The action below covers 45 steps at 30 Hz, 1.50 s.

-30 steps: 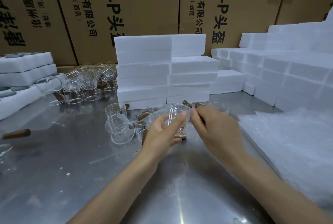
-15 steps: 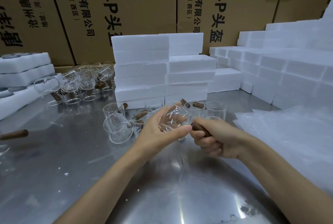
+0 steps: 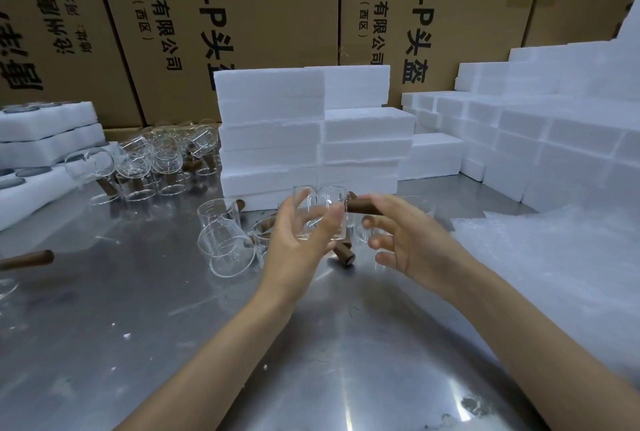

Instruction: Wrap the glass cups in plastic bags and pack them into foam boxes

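Nearest, a clear glass cup (image 3: 320,214) with a brown wooden handle (image 3: 363,206) is gripped above the table (image 3: 138,326) by the left hand (image 3: 304,240); the right hand (image 3: 412,240) is held released beside it. Behind, foam boxes (image 3: 304,132) are stacked.

Foam boxes (image 3: 304,139) stand behind glass cups (image 3: 221,240) on the table (image 3: 138,326).

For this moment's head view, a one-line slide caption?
Left hand holds a glass cup above the steel table; right hand open beside its wooden handle.
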Available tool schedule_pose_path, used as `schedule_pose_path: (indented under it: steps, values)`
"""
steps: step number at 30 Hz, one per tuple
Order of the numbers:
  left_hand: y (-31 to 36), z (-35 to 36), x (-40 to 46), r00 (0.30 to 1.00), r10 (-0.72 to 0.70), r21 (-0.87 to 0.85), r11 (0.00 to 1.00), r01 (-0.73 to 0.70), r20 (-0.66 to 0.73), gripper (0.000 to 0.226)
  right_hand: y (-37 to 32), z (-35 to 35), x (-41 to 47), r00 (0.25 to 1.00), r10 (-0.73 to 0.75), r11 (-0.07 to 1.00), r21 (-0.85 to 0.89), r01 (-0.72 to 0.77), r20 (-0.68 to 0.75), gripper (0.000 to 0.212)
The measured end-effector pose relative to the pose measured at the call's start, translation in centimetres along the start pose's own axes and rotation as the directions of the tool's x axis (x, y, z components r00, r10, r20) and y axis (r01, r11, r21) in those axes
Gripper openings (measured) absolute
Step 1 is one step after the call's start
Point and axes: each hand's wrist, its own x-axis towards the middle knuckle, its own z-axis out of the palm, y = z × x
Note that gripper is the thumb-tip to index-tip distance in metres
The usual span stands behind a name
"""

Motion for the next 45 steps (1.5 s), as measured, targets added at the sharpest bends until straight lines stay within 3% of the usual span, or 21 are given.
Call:
schedule_pose_path:
  steps: [2,6,9,14,18,21,27,30,33,37,45]
  values:
    - [0.0,0.0,-0.1,0.999,0.020,0.063,0.998,-0.022,0.045,0.085,0.2,0.3,0.0,0.996,-0.073,0.995,-0.065,0.070,-0.043,0.038]
    - [-0.4,0.1,-0.3,0.982,0.134,0.284,0.944,-0.167,0.130,0.114,0.1,0.1,0.1,0.977,-0.132,0.991,-0.001,0.133,-0.166,0.020]
    - [-0.6,-0.2,-0.3,0.955,0.257,0.411,0.862,-0.297,0.150,0.111,-0.2,-0.1,0.0,0.975,-0.143,0.987,0.051,0.153,-0.170,0.020]
    - [-0.2,-0.3,0.0,0.941,0.299,0.406,0.849,-0.338,0.157,0.100,-0.1,-0.1,0.1,0.990,-0.085,0.991,0.094,0.096,-0.115,0.020]
    - [0.1,-0.4,0.0,0.923,0.361,0.428,0.819,-0.382,0.133,0.086,0.2,0.2,0.1,1.000,-0.017,0.989,0.146,0.020,-0.027,0.031]
    - [0.2,-0.5,-0.2,0.873,0.476,0.522,0.719,-0.458,0.110,0.077,0.5,0.4,0.2,1.000,0.020,0.997,0.076,-0.020,0.003,0.043]
    - [-0.2,-0.8,-0.1,0.782,0.604,0.687,0.504,-0.523,0.153,0.075,1.1,1.3,0.0,0.999,-0.033,0.999,-0.005,0.033,0.001,0.093]
    - [-0.2,-0.8,0.0,0.760,0.620,0.712,0.443,-0.545,0.197,0.075,1.4,1.5,-0.1,0.998,-0.063,0.997,-0.036,0.063,0.018,0.090]
    - [-0.1,-0.8,0.2,0.784,0.578,0.668,0.494,-0.556,0.225,0.084,1.4,1.3,-0.1,0.998,-0.068,0.997,0.023,0.068,0.015,0.062]
    - [-0.1,-1.1,0.3,0.809,0.556,0.634,0.560,-0.533,0.190,0.096,0.8,1.0,-0.1,0.999,-0.040,0.982,0.185,0.035,0.023,0.063]
    - [0.6,-1.1,0.3,0.773,0.616,0.629,0.543,-0.557,0.153,0.066,0.3,0.8,-0.3,0.987,-0.012,0.987,0.161,-0.014,0.161,0.052]
